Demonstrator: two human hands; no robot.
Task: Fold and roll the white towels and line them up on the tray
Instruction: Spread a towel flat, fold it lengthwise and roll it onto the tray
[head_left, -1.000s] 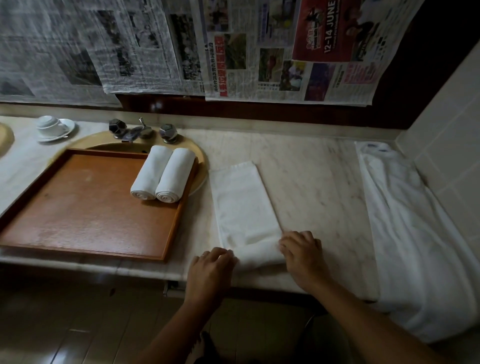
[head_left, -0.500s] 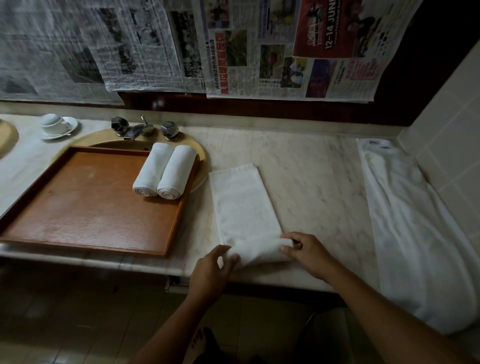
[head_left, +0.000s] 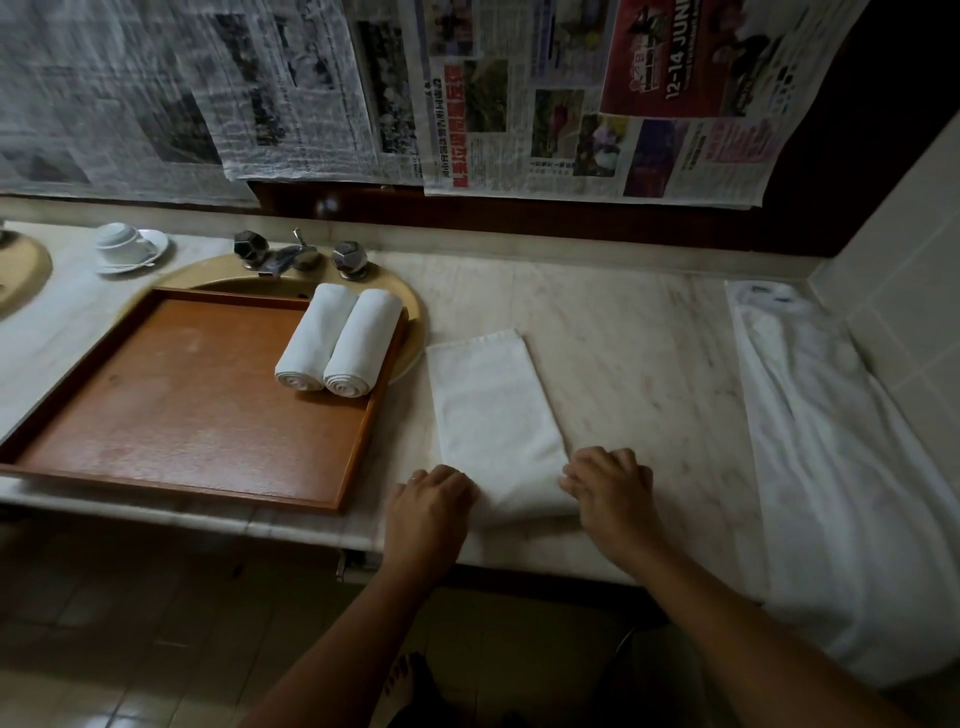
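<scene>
Far left edge of the frame: part of a tan basin (head_left: 23, 275) set in the marble counter (head_left: 623, 364). Just right of it, upper left, a white cup upside down on a saucer (head_left: 130, 247).

Left-centre: wooden tray (head_left: 182, 395) sits on the counter, its far end over a second tan sink (head_left: 410, 312) w/ a metal tap and two faceted knobs (head_left: 298, 254) behind. At the tray's right side, two rolled towels (head_left: 337, 345) lie side by side, touching, spiral ends toward the camera. Rest of tray floor bare wood.

Centre: folded towel (head_left: 493, 410) lies flat on the counter as a long strip, just right of the tray, not touching it. Its near end is turned up into a low roll at the counter's front edge.

Lower centre: left hand (head_left: 431, 506) at the roll's left end, fingers curled onto it, gripping the towel edge. Right hand (head_left: 610, 486) at the roll's right end, knuckles up, fingers bent down over the cloth, pressing and holding it. Both forearms come in from the bottom of the frame.

Right side: a big white cloth (head_left: 841, 467) spread along the counter by the tiled wall (head_left: 914, 270), hanging over the front edge.

Top of frame: newspaper sheets (head_left: 467, 93) cover the wall behind the counter. Bottom: tiled floor (head_left: 130, 649), dim.
</scene>
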